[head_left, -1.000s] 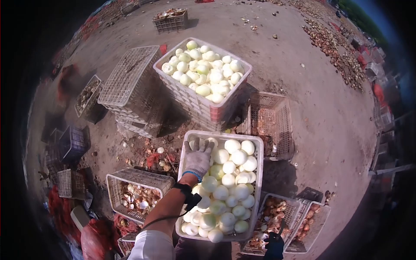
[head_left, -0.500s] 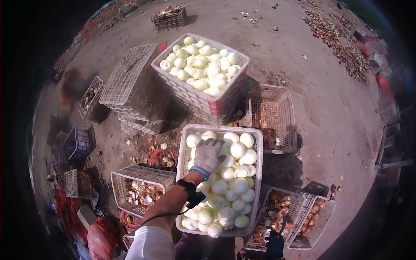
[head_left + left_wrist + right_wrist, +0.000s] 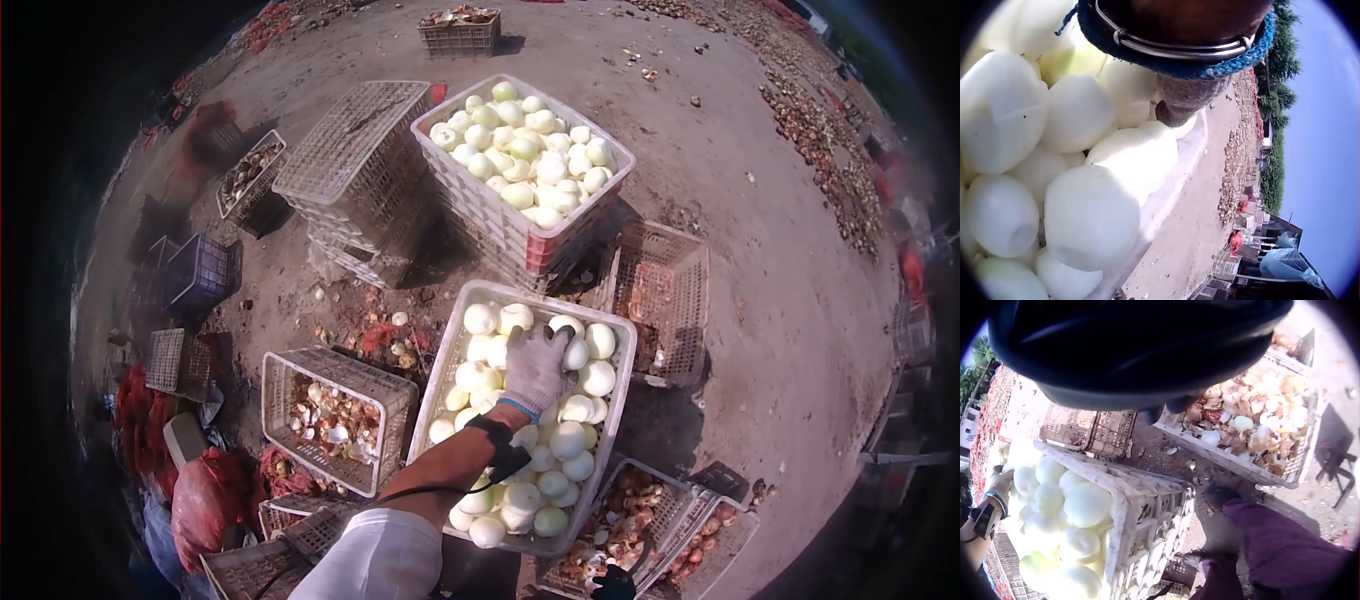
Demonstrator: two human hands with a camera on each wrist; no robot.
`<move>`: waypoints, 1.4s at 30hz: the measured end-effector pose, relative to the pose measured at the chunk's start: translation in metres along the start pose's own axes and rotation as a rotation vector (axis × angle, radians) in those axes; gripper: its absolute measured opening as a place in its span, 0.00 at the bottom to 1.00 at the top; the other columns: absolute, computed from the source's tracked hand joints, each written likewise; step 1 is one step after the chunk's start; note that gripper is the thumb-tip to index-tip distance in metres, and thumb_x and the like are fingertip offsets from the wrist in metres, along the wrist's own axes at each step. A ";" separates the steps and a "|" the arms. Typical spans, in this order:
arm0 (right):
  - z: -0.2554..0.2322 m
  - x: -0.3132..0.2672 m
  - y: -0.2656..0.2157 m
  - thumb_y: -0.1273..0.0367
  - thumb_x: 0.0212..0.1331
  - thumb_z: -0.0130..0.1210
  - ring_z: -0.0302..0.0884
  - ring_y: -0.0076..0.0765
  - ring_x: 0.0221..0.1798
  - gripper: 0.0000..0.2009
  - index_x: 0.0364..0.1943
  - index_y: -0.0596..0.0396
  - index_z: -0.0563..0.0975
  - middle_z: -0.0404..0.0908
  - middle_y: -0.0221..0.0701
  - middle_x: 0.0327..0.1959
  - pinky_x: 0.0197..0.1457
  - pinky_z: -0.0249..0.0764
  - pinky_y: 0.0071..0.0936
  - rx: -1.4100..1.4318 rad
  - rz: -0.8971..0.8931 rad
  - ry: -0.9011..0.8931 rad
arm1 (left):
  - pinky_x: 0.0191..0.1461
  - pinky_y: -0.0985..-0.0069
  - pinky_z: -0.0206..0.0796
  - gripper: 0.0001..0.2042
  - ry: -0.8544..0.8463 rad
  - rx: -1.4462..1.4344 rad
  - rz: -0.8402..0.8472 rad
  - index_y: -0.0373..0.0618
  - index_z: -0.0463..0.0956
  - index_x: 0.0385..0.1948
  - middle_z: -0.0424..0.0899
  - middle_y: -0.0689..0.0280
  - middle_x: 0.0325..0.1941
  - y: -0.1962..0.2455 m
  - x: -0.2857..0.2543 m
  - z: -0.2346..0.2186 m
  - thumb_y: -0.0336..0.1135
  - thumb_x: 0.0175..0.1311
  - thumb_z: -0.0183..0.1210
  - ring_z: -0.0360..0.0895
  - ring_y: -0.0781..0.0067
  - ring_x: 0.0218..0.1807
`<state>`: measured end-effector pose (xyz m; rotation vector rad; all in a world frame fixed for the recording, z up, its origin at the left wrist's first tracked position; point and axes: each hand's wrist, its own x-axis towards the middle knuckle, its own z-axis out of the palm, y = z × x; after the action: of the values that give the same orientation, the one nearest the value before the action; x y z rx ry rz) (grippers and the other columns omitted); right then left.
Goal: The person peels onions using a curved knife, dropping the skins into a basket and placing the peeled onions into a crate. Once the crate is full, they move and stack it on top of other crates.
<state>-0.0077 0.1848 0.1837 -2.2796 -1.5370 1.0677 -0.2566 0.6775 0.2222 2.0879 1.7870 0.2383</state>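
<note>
A plastic crate (image 3: 627,340) full of peeled white onions (image 3: 520,497) stands right in front of the person. My left hand (image 3: 538,375), in a grey knit glove with dark fingertips, lies palm down on the onions in the far part of the crate. Its fingers touch onions near the top right, one of them beside the thumb. The left wrist view shows only part of this glove, against the onions (image 3: 1091,215). My right hand (image 3: 612,583), in a dark glove, is low near the skin-filled crate. A thin dark curved piece rises beside it; whether the hand holds it I cannot tell.
A crate stack (image 3: 530,245) topped with peeled onions stands ahead, beside stacked grid crates (image 3: 350,150). Crates of onion skins stand at left (image 3: 385,420) and right (image 3: 620,520). An open crate (image 3: 660,295) lies to the right. Red mesh sacks (image 3: 215,510) lie lower left.
My left hand has moved rightward across the onions, from the crate's far left corner to its far right part. The right hand stays low, now less in view. The head view has shifted.
</note>
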 end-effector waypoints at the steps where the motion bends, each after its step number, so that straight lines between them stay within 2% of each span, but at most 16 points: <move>1: 0.010 0.000 0.013 0.74 0.65 0.50 0.75 0.37 0.53 0.23 0.65 0.61 0.70 0.77 0.38 0.52 0.55 0.76 0.33 0.140 0.081 0.014 | 0.71 0.49 0.61 0.37 0.129 -0.064 -0.024 0.55 0.75 0.61 0.81 0.56 0.56 -0.012 -0.008 -0.001 0.51 0.43 0.74 0.76 0.49 0.61; 3: 0.025 -0.002 0.033 0.75 0.66 0.49 0.76 0.38 0.52 0.21 0.63 0.61 0.71 0.77 0.39 0.52 0.53 0.77 0.32 0.422 0.249 0.042 | 0.70 0.49 0.61 0.37 0.432 -0.108 0.013 0.50 0.73 0.62 0.81 0.56 0.55 -0.048 -0.027 -0.004 0.49 0.47 0.74 0.75 0.49 0.59; 4: -0.016 0.010 -0.014 0.73 0.68 0.49 0.78 0.38 0.48 0.20 0.63 0.61 0.71 0.78 0.41 0.53 0.48 0.78 0.31 -0.370 -0.179 0.005 | 0.68 0.48 0.61 0.37 0.521 0.007 -0.021 0.49 0.73 0.62 0.80 0.58 0.56 -0.062 -0.038 -0.013 0.48 0.48 0.74 0.74 0.48 0.59; 7: -0.011 0.013 -0.007 0.70 0.70 0.50 0.79 0.38 0.46 0.21 0.65 0.61 0.71 0.78 0.43 0.55 0.46 0.79 0.32 -0.296 -0.130 -0.088 | 0.82 0.41 0.44 0.38 0.076 0.309 -0.238 0.56 0.67 0.73 0.65 0.52 0.79 -0.119 -0.066 -0.008 0.51 0.59 0.70 0.59 0.44 0.80; 11: -0.035 0.040 -0.086 0.55 0.77 0.49 0.77 0.34 0.42 0.23 0.62 0.59 0.76 0.81 0.37 0.45 0.43 0.77 0.34 0.666 0.678 0.017 | 0.84 0.39 0.32 0.36 0.009 0.340 -0.176 0.62 0.65 0.75 0.58 0.56 0.84 -0.148 -0.072 0.005 0.53 0.64 0.65 0.49 0.48 0.85; 12: -0.011 0.032 -0.052 0.47 0.78 0.46 0.74 0.30 0.37 0.26 0.59 0.56 0.79 0.82 0.34 0.40 0.39 0.75 0.31 0.329 0.295 0.077 | 0.84 0.38 0.32 0.35 0.006 0.340 -0.191 0.63 0.65 0.75 0.58 0.58 0.84 -0.150 -0.069 0.009 0.53 0.65 0.64 0.50 0.48 0.85; 14: 0.017 0.029 0.000 0.50 0.78 0.46 0.74 0.29 0.35 0.24 0.58 0.55 0.79 0.82 0.33 0.39 0.38 0.75 0.31 0.406 0.354 0.069 | 0.84 0.37 0.33 0.31 -0.009 0.376 -0.230 0.66 0.67 0.73 0.61 0.61 0.83 -0.153 -0.056 0.015 0.53 0.67 0.61 0.52 0.49 0.85; 15: 0.018 0.021 0.006 0.51 0.78 0.46 0.74 0.29 0.35 0.22 0.57 0.54 0.80 0.83 0.32 0.39 0.38 0.75 0.30 0.442 0.390 0.061 | 0.83 0.37 0.34 0.30 -0.001 0.404 -0.217 0.67 0.68 0.73 0.62 0.62 0.83 -0.156 -0.052 0.014 0.53 0.68 0.60 0.53 0.50 0.84; 16: -0.003 0.042 -0.017 0.64 0.72 0.57 0.75 0.29 0.21 0.15 0.57 0.56 0.79 0.85 0.41 0.34 0.20 0.67 0.24 1.116 0.796 0.116 | 0.83 0.36 0.36 0.29 0.008 0.433 -0.204 0.68 0.68 0.72 0.64 0.62 0.82 -0.158 -0.049 0.013 0.53 0.69 0.59 0.55 0.50 0.84; 20: -0.022 0.041 -0.080 0.56 0.73 0.57 0.75 0.28 0.28 0.19 0.57 0.55 0.80 0.86 0.36 0.34 0.32 0.71 0.26 0.742 0.734 0.143 | 0.82 0.37 0.39 0.30 0.054 0.336 -0.224 0.65 0.70 0.71 0.68 0.56 0.78 -0.144 -0.051 0.003 0.50 0.66 0.63 0.59 0.48 0.81; 23: -0.026 0.038 -0.086 0.55 0.72 0.57 0.74 0.27 0.27 0.20 0.57 0.55 0.80 0.86 0.35 0.34 0.31 0.70 0.26 0.799 0.749 0.160 | 0.75 0.46 0.58 0.32 0.075 0.118 -0.195 0.53 0.73 0.67 0.77 0.50 0.68 -0.113 -0.069 -0.027 0.50 0.61 0.68 0.71 0.45 0.71; 27: -0.022 0.025 -0.083 0.55 0.71 0.58 0.74 0.28 0.26 0.19 0.56 0.54 0.80 0.86 0.35 0.33 0.29 0.70 0.27 0.784 0.745 0.156 | 0.61 0.56 0.75 0.38 -0.403 -0.146 -0.306 0.47 0.73 0.65 0.83 0.48 0.60 -0.090 -0.131 -0.045 0.60 0.57 0.71 0.81 0.45 0.60; 34: -0.016 0.028 -0.093 0.57 0.71 0.59 0.73 0.27 0.23 0.18 0.54 0.56 0.80 0.85 0.35 0.32 0.25 0.67 0.26 0.786 0.772 0.160 | 0.60 0.54 0.75 0.34 -0.275 -0.299 -0.410 0.44 0.74 0.61 0.85 0.47 0.52 -0.082 -0.169 -0.031 0.54 0.56 0.73 0.84 0.42 0.54; 38: -0.012 0.030 -0.095 0.59 0.70 0.59 0.73 0.28 0.22 0.18 0.56 0.55 0.79 0.85 0.36 0.32 0.24 0.67 0.25 0.808 0.743 0.135 | 0.70 0.42 0.60 0.38 0.030 -0.149 -0.256 0.49 0.70 0.68 0.77 0.50 0.66 -0.095 -0.161 -0.038 0.54 0.55 0.72 0.74 0.45 0.68; 39: -0.012 0.024 -0.097 0.60 0.71 0.59 0.73 0.28 0.22 0.17 0.56 0.55 0.79 0.85 0.36 0.32 0.24 0.67 0.25 0.818 0.756 0.140 | 0.77 0.35 0.47 0.42 -0.039 -0.019 -0.163 0.53 0.63 0.74 0.64 0.50 0.78 -0.108 -0.153 -0.039 0.56 0.58 0.69 0.58 0.44 0.80; 42: -0.012 0.031 -0.100 0.61 0.71 0.59 0.73 0.27 0.23 0.16 0.55 0.55 0.80 0.85 0.37 0.33 0.24 0.67 0.25 0.833 0.738 0.178 | 0.81 0.35 0.40 0.46 -0.177 0.193 -0.208 0.55 0.57 0.79 0.55 0.51 0.84 -0.123 -0.142 -0.036 0.60 0.59 0.67 0.48 0.43 0.85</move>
<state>-0.0665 0.2581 0.2303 -2.1857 -0.0507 1.2676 -0.4076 0.5591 0.2230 1.9565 1.9634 -0.1769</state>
